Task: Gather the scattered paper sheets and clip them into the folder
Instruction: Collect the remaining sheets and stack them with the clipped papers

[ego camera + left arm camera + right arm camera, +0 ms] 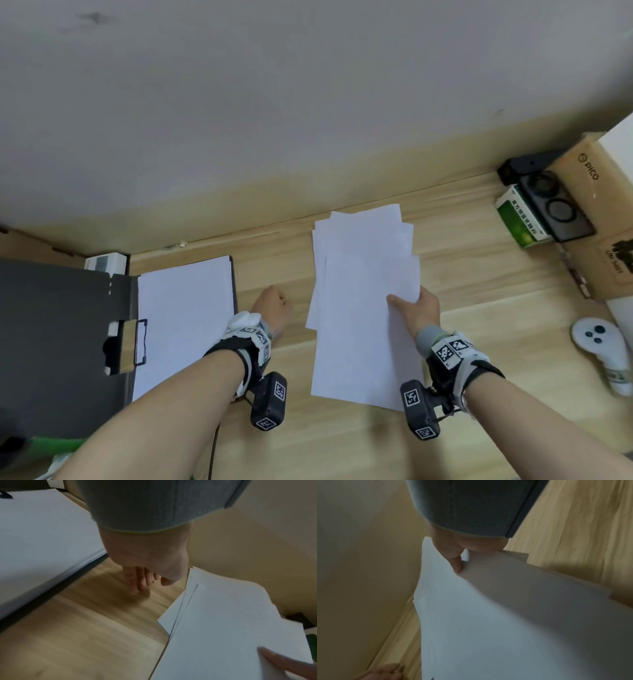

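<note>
Several white paper sheets (363, 274) lie loosely fanned on the wooden table (479, 281), right of centre. My right hand (416, 306) pinches the top sheets at their right edge, thumb on top (456, 563), and lifts that edge slightly. The dark folder (61, 342) lies open at the left, with a stack of white sheets (185, 315) on its right half and a clip (140, 342) at that stack's left edge. My left hand (274, 303) hovers empty between folder and loose sheets, its fingers (135, 582) straight and pointing down at the bare wood.
A wall runs close behind the table. At the right stand cardboard boxes (589, 181), a black device (551, 202), a green-white box (517, 219) and a white controller (603, 349). A small white box (106, 262) sits behind the folder.
</note>
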### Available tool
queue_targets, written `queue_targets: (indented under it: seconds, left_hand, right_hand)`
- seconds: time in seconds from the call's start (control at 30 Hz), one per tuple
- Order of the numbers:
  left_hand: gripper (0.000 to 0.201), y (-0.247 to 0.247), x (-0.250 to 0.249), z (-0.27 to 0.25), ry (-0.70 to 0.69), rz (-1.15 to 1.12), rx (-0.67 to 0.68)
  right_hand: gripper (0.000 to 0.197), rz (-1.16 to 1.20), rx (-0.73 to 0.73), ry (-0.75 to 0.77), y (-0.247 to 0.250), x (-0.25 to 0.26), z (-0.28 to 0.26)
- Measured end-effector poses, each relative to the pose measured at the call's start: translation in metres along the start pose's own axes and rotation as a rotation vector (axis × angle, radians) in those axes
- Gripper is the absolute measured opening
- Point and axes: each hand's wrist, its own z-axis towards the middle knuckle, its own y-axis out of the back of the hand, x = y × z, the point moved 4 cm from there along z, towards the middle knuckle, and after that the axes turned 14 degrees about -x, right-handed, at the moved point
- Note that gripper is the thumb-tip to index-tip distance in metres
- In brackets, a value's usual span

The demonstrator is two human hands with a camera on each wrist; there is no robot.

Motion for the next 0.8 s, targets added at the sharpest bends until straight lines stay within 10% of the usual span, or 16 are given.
queue_targets:
  seconds: [0.27, 0.43, 0.6, 0.7, 0.8]
  left_hand:
    - [0.046, -0.041, -0.046, 0.003, 0.035, -0.102, 0.113]
    - [0.006, -0.043, -0.049, -0.001, 0.058, -0.002, 0.124]
    - [0.013, -0.037, -0.026, -0.016, 0.194, -0.155, 0.207]
    - [0.058, -0.036, -0.016, -0.024, 0.265, -0.333, 0.285]
    - [0.054, -0.018, -0.027, -0.026, 0.253, -0.440, 0.235]
  right_hand:
    - [0.038, -0.173, -0.047, 0.021, -0.002, 0.002, 0.011]
    - [0.013, -0.234, 0.114, -0.006, -0.013, 0.001, 0.006]
    - [0.017, -0.080, 0.220, 0.038, -0.015, 0.005, -0.013]
    - [0.017, -0.028, 0.267, 0.048, -0.008, 0.012, -0.034]
    - [0.018, 0.019, 0.259, 0.084, -0.002, 0.033, -0.043]
